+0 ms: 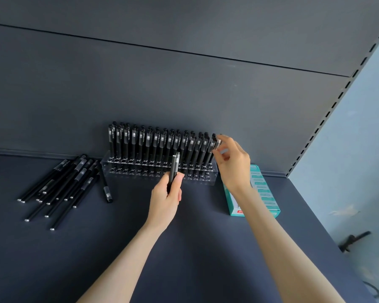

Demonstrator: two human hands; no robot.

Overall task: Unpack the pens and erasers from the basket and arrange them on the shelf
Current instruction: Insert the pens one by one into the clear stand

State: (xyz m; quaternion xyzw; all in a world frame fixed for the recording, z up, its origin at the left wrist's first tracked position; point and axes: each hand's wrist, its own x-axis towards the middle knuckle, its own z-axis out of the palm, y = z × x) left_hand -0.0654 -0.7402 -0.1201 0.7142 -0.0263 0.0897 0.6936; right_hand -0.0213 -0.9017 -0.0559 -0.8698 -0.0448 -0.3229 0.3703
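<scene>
A clear acrylic pen rack (127,169) stands at the back of the dark shelf (197,248), its rear rows filled with several upright black pens (158,143). My left hand (165,199) grips a couple of black pens (173,169) upright in front of the rack. My right hand (233,160) is at the rack's right end and pinches the cap of a pen (217,143) standing there. Several loose black pens (61,184) lie in a pile on the shelf to the left. No basket or erasers are in view.
A teal and white box (262,193) lies on the shelf right of the rack, partly under my right forearm. The grey back panel rises behind the rack. A slotted upright (328,112) and a pale wall bound the shelf on the right.
</scene>
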